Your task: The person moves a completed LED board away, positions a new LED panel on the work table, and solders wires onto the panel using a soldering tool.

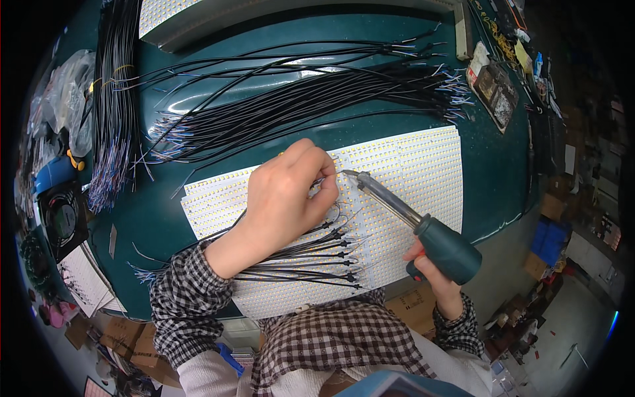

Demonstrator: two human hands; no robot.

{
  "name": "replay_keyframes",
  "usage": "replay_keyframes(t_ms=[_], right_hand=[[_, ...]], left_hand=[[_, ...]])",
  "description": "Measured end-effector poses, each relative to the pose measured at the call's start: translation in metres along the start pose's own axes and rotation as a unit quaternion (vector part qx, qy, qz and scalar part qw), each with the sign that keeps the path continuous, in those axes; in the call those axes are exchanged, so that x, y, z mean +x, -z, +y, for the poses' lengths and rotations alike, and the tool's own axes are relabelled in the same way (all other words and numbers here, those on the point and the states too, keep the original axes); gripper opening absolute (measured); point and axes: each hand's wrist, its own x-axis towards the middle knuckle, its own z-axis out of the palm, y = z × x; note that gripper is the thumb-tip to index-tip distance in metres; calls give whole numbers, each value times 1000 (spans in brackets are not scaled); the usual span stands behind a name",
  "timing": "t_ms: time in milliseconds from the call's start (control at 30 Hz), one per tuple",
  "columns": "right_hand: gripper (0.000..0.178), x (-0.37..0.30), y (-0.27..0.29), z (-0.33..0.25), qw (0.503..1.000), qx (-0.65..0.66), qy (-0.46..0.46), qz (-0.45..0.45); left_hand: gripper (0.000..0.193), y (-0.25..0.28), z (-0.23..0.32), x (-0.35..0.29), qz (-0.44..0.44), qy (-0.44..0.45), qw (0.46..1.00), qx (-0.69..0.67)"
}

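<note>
Wires (311, 250) partly hidden under left grip (286, 185), upper panel (198, 26) cropped

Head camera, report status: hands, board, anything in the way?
Right hand gripping green-handled soldering iron, tip over white board. Left hand pinched beside tip, contents unclear. Black wires on board, passing under left forearm.

I look down on a glossy dark-green worktop (499, 165), pale glare from the light showing on its surface. Past its right edge I make out a grey floor (589, 314), with blue bins (549, 239) nearer the worktop and dim brown boxes (561, 182) farther up that side. Cardboard cartons (135, 341) sit below its near left corner. My view darkens toward the rim, so I can't tell the walls.
</note>
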Motion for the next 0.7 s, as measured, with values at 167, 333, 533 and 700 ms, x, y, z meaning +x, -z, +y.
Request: replay_keyframes(t_ms=[167, 333, 533, 700], right_hand=[[32, 2, -1, 2, 1000, -19, 16, -14], [36, 1, 0, 4, 999, -27, 18, -16], [37, 0, 2, 7, 998, -55, 21, -22], [39, -3, 2, 8, 999, -15, 23, -24]], left_hand=[[15, 0, 0, 0, 5, -4, 1000, -3], [15, -1, -1, -1, 6, -5, 1000, -2], [17, -3, -2, 0, 23, -27, 999, -5], [17, -3, -4, -1, 11, -18, 1000, 0]])
